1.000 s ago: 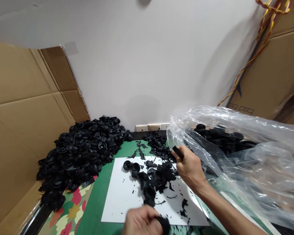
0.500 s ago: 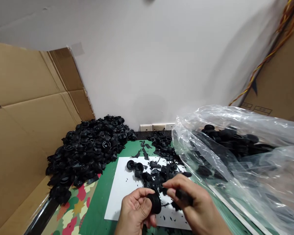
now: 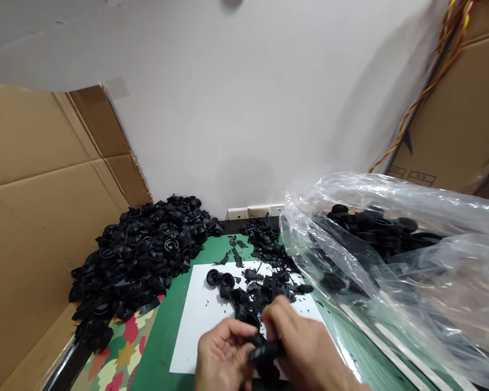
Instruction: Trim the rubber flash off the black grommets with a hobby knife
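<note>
My left hand (image 3: 220, 355) is closed on a black ribbed rubber sleeve (image 3: 269, 372), low over a white sheet (image 3: 189, 331). Against the sleeve, my right hand (image 3: 303, 345) grips a dark-handled tool (image 3: 267, 352); its working end is hidden by the fingers and the sleeve. Just beyond both hands, black rubber scraps (image 3: 271, 287) lie across the sheet. A few ribbed pieces (image 3: 227, 281) rest among them, towards the left.
A big heap of black rubber parts (image 3: 142, 255) stands at the left beside a cardboard box (image 3: 44, 217). On the right, a clear plastic bag (image 3: 395, 293) holds more black parts. Under the sheet is a green mat (image 3: 158, 331); wall sockets (image 3: 256, 212) sit behind.
My right hand has moved left and in, bringing the tool onto the sleeve. Before, the two hands were apart. The view has shifted slightly.
</note>
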{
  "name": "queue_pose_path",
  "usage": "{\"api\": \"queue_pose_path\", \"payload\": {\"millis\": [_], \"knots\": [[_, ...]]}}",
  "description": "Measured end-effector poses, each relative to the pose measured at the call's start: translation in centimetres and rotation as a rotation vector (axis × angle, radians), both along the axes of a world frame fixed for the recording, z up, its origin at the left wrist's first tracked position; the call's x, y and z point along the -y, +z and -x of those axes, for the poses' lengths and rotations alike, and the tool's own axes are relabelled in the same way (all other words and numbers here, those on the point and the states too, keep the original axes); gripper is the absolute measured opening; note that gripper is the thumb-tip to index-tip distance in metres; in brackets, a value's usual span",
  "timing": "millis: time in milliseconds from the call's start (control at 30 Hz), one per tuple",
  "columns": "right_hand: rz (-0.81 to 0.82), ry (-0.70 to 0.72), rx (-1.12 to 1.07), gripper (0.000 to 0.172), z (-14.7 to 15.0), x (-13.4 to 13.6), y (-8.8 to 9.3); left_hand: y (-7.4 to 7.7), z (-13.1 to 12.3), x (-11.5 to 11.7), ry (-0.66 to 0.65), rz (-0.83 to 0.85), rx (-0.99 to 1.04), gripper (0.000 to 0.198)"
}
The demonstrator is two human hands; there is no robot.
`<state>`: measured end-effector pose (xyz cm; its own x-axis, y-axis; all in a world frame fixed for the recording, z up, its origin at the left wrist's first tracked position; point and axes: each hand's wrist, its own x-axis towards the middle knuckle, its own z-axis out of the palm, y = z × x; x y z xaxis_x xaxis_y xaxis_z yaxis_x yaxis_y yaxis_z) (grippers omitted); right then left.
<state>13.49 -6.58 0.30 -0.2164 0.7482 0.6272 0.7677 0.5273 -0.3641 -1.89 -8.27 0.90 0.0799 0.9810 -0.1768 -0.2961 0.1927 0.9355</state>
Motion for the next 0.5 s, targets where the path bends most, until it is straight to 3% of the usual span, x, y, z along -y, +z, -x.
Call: {"api": "queue_pose_path", "payload": {"millis": [100,200,333,500], "knots": [[0.099,-0.247,-0.221,0.008,-2.4,-0.8,1.0,0.7,0.3,0.0,-0.07,0.081,0.079,0.035],[0.284,-0.288,-0.357,0.01,-3.7,-0.9,1.4,1.0,0.8,-0.7,0.033,0.122,0.196,0.032],[0.446,-0.157,-0.392,0.018,-3.1,0.1,1.2,0.7,1.3,-1.5,0.056,0.171,0.284,0.03],[0.553,0.24,-0.179,0.033,-0.9,1.8,0.4,0.1,1.4,-1.7,0.113,0.218,0.356,0.041]]}}
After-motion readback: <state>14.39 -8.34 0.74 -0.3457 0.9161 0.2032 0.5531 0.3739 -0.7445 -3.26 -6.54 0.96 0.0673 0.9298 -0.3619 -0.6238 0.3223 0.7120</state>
